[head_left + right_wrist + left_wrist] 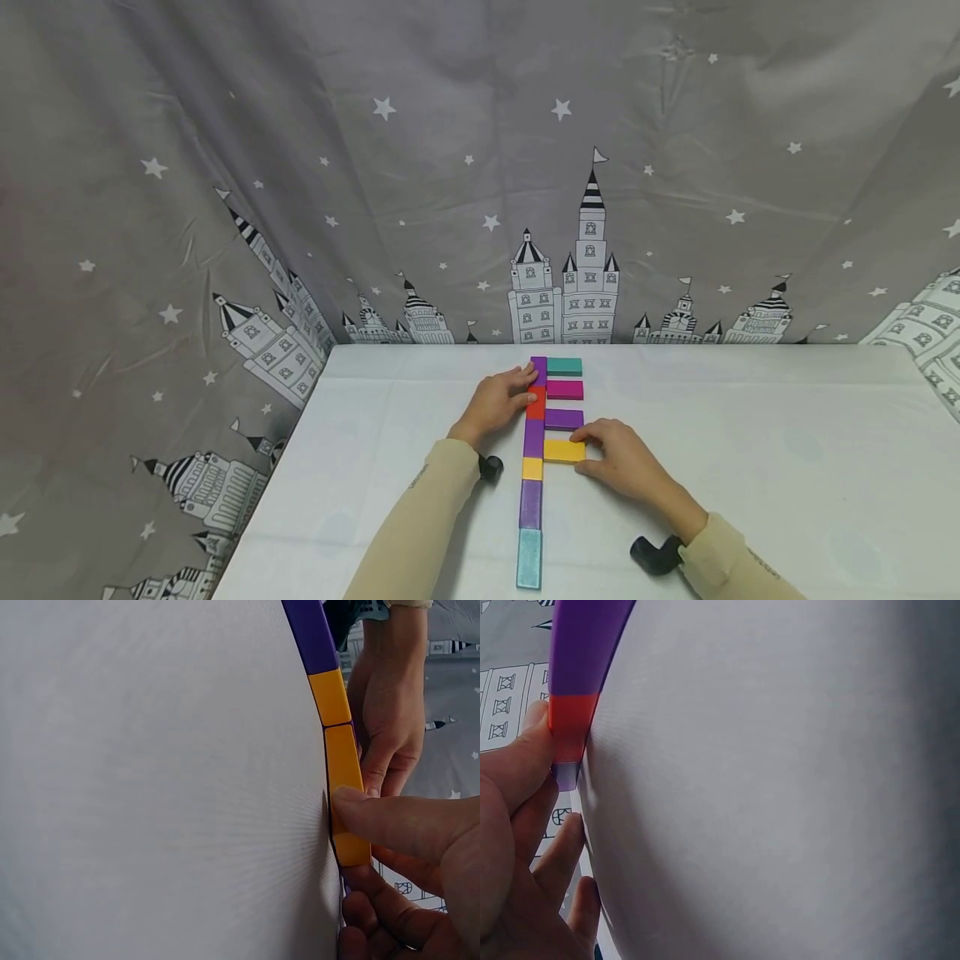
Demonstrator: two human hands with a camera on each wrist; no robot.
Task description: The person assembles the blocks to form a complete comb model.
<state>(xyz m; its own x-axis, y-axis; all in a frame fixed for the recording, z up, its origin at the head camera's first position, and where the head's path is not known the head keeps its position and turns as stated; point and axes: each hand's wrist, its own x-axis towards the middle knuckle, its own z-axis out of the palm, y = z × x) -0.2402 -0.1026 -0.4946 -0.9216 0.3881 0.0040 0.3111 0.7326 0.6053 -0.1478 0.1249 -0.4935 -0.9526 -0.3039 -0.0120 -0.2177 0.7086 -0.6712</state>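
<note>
My right hand [626, 458] pinches a yellow block [561, 452] between thumb and fingers. That block lies flat on the white table, its left end against the small yellow-orange block [532, 469] in a column of blocks. In the right wrist view the thumb presses the near side of the yellow block [345, 761]. My left hand [492, 407] rests along the column's far end, its thumb at the red block [536, 403] and fingertips at the far purple block [539, 369]. The left wrist view has the thumb against the red block [571, 724], with other fingers spread.
The column continues with a purple block [534, 438], another purple block [530, 504] and a teal block [529, 558] nearest me. Teal [564, 367], magenta [565, 390] and purple [564, 419] blocks branch rightward. A grey castle-print curtain [450, 192] hangs behind the table [750, 467].
</note>
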